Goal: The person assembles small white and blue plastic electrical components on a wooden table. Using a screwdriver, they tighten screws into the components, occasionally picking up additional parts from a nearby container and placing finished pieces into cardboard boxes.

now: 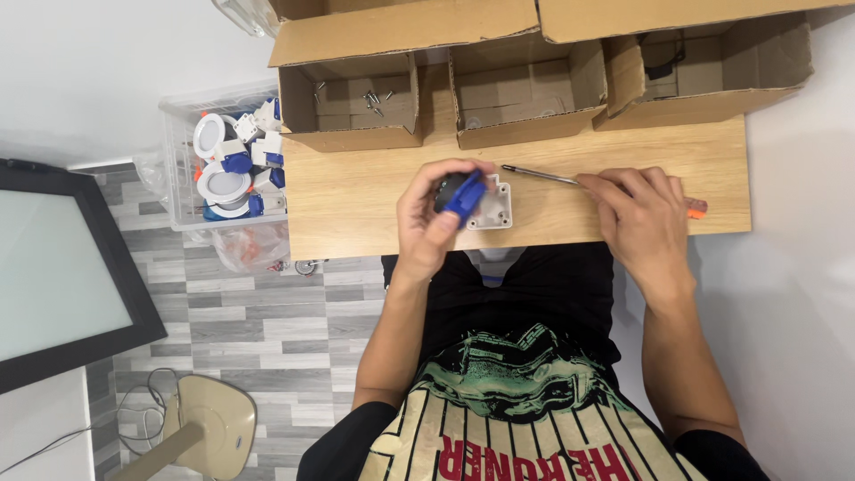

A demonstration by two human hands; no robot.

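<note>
Floor tiles in grey fill the left side, with a dark framed panel [62, 267] leaning there and a beige stand base [207, 426] lower down. Next comes a clear plastic bin [178, 134] beside the table, full of small round white lamps with blue parts [233, 165]. The wooden table [356, 191] carries three open cardboard boxes along its far edge; the left box [352, 102] has a few loose screws [374, 96] on its bottom, the middle box [525, 93] and the right box [704, 71] look almost empty.

Near the front edge of the table, the left hand [436, 218] holds a lamp part, a small white housing with a blue clip [476, 200]. Its fingers are curled and pressed around the blue and dark piece, and the white housing rests on the wood just beside the palm.

To the right, the right hand [637, 214] lies over a screwdriver [543, 175]. The fingers are close together and bent on its orange handle, and the metal shaft points left toward the housing, not yet touching it.

I judge that the work is at the screwing step: the part is steadied, the tool is gripped. The next move seems to need lifting the tip and seating it exactly in a screw head, which I cannot see here.
</note>
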